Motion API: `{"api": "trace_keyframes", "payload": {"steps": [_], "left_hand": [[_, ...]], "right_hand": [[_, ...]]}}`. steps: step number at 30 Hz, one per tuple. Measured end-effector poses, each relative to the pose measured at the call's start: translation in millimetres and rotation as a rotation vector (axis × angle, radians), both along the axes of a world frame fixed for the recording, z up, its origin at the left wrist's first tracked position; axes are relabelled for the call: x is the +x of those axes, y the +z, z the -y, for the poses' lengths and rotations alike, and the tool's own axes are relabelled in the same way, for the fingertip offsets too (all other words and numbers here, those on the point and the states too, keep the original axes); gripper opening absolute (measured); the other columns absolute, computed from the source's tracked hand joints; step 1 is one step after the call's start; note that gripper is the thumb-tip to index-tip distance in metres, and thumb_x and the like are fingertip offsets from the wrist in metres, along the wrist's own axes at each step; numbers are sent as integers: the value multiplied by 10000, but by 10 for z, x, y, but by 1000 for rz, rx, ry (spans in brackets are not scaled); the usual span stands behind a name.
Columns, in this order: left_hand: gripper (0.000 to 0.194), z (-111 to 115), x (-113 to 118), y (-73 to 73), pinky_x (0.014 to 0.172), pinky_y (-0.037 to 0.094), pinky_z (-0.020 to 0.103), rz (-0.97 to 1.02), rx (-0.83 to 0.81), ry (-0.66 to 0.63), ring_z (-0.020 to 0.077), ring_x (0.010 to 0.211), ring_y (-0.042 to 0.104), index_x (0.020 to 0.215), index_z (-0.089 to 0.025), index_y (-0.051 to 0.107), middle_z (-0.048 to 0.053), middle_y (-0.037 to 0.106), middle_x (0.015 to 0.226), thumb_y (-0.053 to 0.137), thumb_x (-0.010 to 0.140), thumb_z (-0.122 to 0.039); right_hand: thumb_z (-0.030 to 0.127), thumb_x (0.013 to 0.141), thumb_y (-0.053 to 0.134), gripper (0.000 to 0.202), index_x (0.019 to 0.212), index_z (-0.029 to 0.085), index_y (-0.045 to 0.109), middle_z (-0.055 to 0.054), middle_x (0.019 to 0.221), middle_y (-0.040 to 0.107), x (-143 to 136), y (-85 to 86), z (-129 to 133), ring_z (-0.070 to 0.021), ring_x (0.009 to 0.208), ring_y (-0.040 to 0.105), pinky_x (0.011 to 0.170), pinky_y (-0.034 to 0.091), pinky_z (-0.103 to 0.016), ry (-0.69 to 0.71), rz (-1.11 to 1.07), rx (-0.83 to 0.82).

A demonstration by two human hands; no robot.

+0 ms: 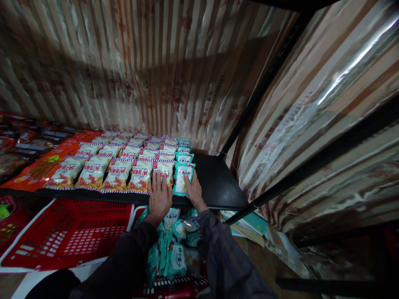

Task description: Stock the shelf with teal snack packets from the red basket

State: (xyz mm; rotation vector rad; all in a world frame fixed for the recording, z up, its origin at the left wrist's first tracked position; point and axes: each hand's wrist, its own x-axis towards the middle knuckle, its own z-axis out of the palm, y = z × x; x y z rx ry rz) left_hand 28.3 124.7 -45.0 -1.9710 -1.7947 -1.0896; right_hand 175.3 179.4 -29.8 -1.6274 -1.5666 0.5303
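My left hand [160, 194] lies flat against the lower front of a white, red-lettered snack bag [163, 167] at the right end of the front row, its fingers stretched out. Just right of it, my right hand [194, 190] grips the right side of a green-and-white snack bag [180, 179]. The thumb rests on the bag's front; the other fingers are partly hidden along its edge. This bag stands at the front of a column of similar green bags [184, 158] on the black shelf [220, 182].
Below the shelf, a red basket [174, 286] holds several green snack bags [179, 257]. Another red basket [84, 232] is to its left. Orange packs [46, 168] lie at the shelf's left. A black post [264, 79] rises at the back right before striped sheeting [149, 62].
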Motion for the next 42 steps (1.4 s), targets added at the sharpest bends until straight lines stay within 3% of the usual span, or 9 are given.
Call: {"api": "trace_keyframes", "payload": {"steps": [7, 15, 23, 35, 42], "left_hand": [[556, 10, 6, 6, 1116, 163, 569, -22, -12, 2, 303, 1421, 41, 1413, -69, 309, 207, 190, 1514, 400, 899, -262], [559, 8, 7, -6, 1111, 160, 580, -22, -25, 4, 298, 1422, 46, 1430, -89, 278, 195, 194, 1517, 378, 903, -244], [567, 1, -3, -56, 1111, 153, 582, 6, -6, -5, 300, 1422, 52, 1439, -106, 261, 186, 193, 1521, 373, 905, -258], [556, 27, -43, -79, 1128, 127, 556, 45, 6, -39, 281, 1425, 57, 1422, -83, 286, 187, 247, 1505, 368, 909, -280], [510, 52, -113, -88, 1136, 134, 524, 98, 32, -133, 258, 1429, 24, 1399, -76, 313, 181, 260, 1503, 345, 915, -233]], "right_hand": [[599, 858, 377, 797, 1469, 134, 164, -160, 1467, 349, 18, -26, 69, -286, 1331, 364, 1062, 298, -425, -39, -21, 40], [524, 904, 327, 626, 1426, 180, 296, -115, 1328, 533, -8, -11, 60, -262, 1189, 518, 997, 373, -393, 9, 60, 22], [597, 865, 351, 781, 1449, 92, 230, -174, 1476, 329, 14, -17, 135, -287, 1348, 335, 1087, 269, -428, -16, 16, 26], [574, 894, 267, 735, 1426, 66, 289, -170, 1465, 349, 9, 58, 302, -249, 1363, 309, 1118, 230, -402, -51, -2, 65], [499, 915, 288, 624, 1368, 81, 386, -163, 1399, 444, -9, 101, 545, -229, 1311, 389, 1099, 285, -400, -71, 12, 170]]}}
